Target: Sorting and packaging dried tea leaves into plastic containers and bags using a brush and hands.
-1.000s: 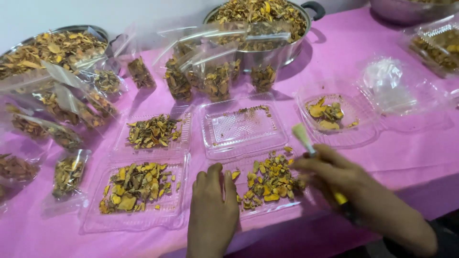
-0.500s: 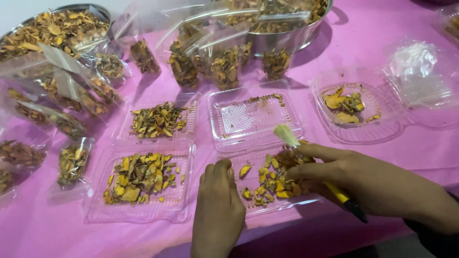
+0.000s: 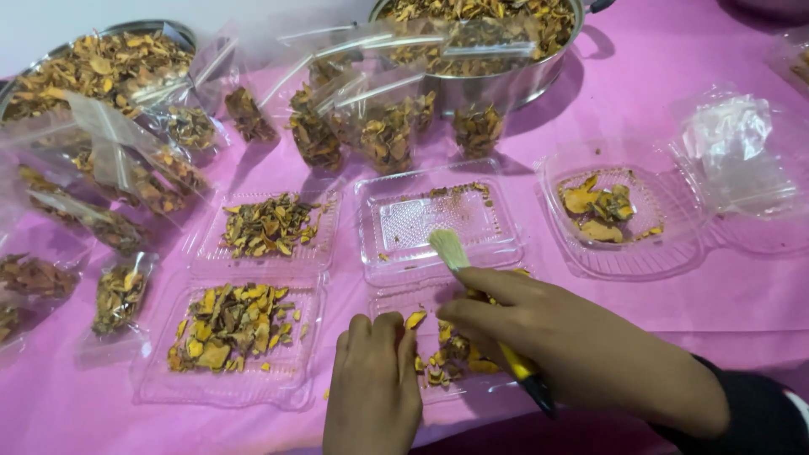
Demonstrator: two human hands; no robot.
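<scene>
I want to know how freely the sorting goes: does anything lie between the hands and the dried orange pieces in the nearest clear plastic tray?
Nothing visible does. The left hand rests its fingertips at the edge of the nearest clear plastic tray, and the right hand, holding a yellow-handled brush, lies right over the dried orange pieces.
</scene>
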